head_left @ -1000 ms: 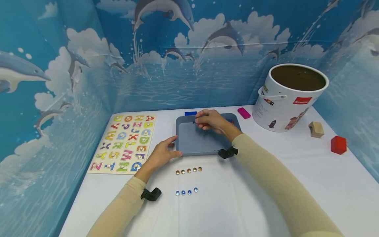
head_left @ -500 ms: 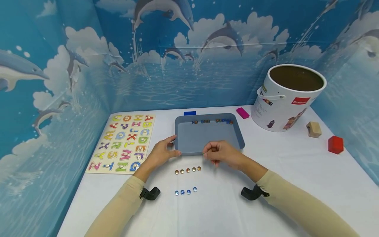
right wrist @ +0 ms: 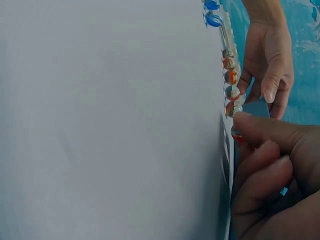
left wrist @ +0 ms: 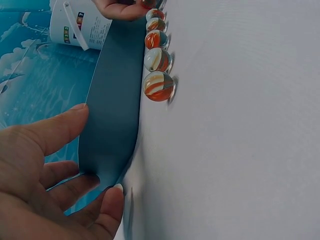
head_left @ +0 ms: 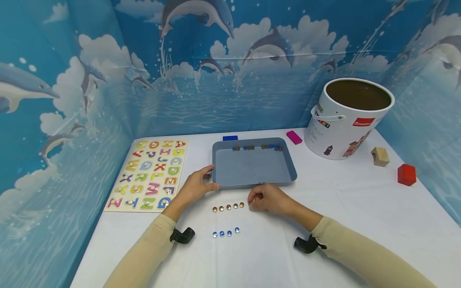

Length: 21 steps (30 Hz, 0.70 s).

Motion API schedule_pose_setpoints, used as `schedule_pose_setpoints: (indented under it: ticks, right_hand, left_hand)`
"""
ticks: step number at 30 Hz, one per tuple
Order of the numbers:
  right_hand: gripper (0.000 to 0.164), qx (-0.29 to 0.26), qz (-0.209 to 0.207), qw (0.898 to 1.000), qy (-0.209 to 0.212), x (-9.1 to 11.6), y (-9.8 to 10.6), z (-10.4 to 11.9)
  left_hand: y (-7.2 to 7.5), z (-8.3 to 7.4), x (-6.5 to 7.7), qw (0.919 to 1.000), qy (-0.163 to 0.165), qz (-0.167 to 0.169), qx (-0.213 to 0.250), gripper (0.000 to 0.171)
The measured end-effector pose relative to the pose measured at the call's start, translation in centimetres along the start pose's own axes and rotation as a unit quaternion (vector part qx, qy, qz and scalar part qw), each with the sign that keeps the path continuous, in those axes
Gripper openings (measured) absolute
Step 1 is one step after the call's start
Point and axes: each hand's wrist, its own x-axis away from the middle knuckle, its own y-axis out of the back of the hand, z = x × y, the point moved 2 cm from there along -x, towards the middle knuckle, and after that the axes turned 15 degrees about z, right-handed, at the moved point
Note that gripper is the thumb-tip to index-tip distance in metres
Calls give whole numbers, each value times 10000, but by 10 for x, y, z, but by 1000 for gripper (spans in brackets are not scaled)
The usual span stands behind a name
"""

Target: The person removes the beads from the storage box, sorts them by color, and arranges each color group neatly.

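In the head view my left hand [head_left: 195, 187] touches the grey tray [head_left: 252, 172] at its front left corner, thumb at the front and fingers along the left side. The fingers look loosely spread in the left wrist view. My right hand [head_left: 271, 200] is just in front of the tray, its thumb and finger pinching an orange-streaked glass marble [right wrist: 236, 133]. The pinched marble is low over the cloth, at the right end of a row of orange marbles [head_left: 228, 207]. A row of blue marbles [head_left: 222, 233] lies nearer to me. More orange and blue marbles [head_left: 249, 148] line the tray's far wall.
An alphabet puzzle board [head_left: 149, 176] lies at left. Behind the tray are a blue block [head_left: 230, 138] and a magenta block [head_left: 294, 137]. At right stand a white bucket [head_left: 342, 136], a wooden block [head_left: 380, 156] and a red block [head_left: 407, 175].
My right hand has come out of the tray from its far wall, over the front rim, down to the orange row's right end. The left hand has stayed at the tray's corner.
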Motion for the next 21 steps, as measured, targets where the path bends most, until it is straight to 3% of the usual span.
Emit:
schedule_pose_setpoints:
  ticks: [6, 21]
  right_hand:
    - [10, 630, -271, 9976, 2, -3, -4, 0]
    - [12, 868, -306, 9958, 22, 0, -6, 1]
  left_hand:
    - [-1, -1, -1, 10000, -20, -24, -89, 79]
    - [-1, 1, 0, 10000, -14, 13, -43, 80]
